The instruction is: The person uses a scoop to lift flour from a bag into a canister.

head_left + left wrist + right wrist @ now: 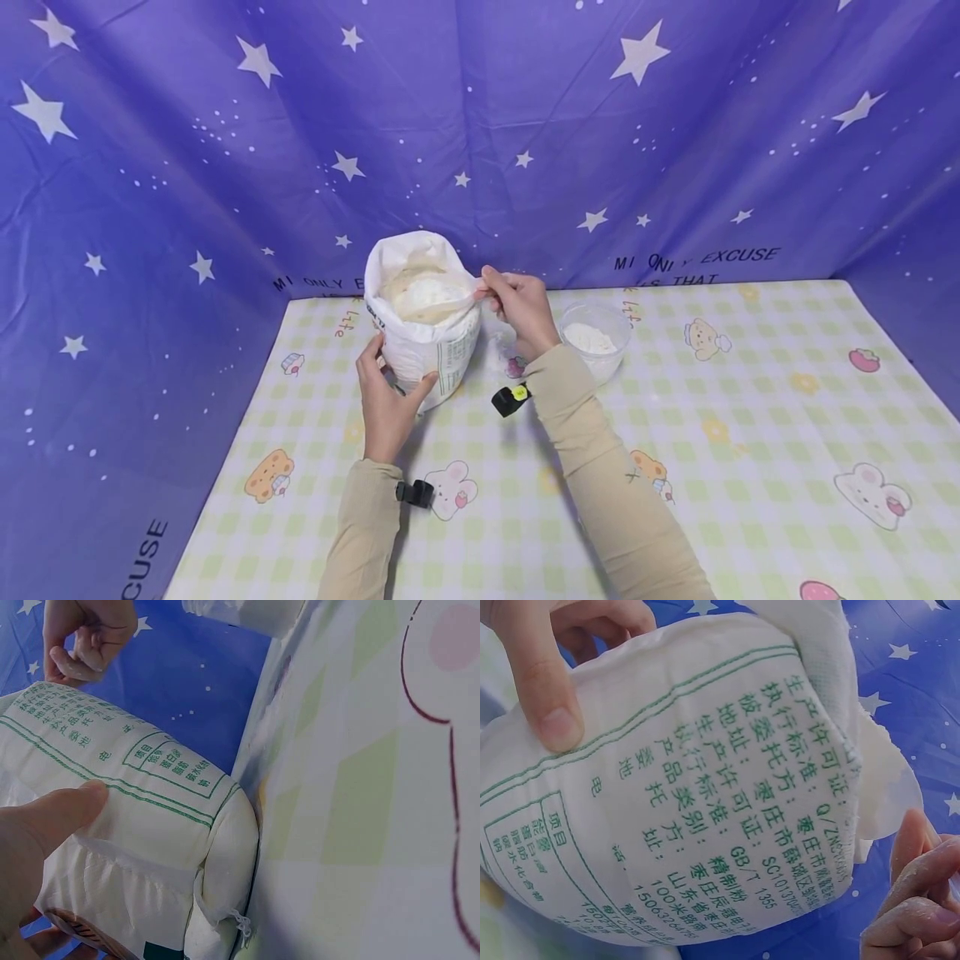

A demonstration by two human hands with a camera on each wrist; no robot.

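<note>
An open white flour bag (423, 354) with green print stands on the table, pale flour (408, 287) visible in its mouth. My left hand (386, 412) grips the bag's near side, thumb in front and fingers around the left side. At the bag's right rim, my right hand (525, 312) pinches the handle of a translucent scoop. Flour heaps on the scoop (904, 799), which shows past the rim in the right wrist view; white powder dusts the right fingers (915, 911). Close to the right wrist, a clear plastic tub (618, 350) holds more flour.
A checked tablecloth (780, 433) with cartoon prints covers the table. Behind it hangs a purple-blue curtain (420, 100) with stars, close to the bag's back. Black wrist cameras (510, 402) sit by both sleeves.
</note>
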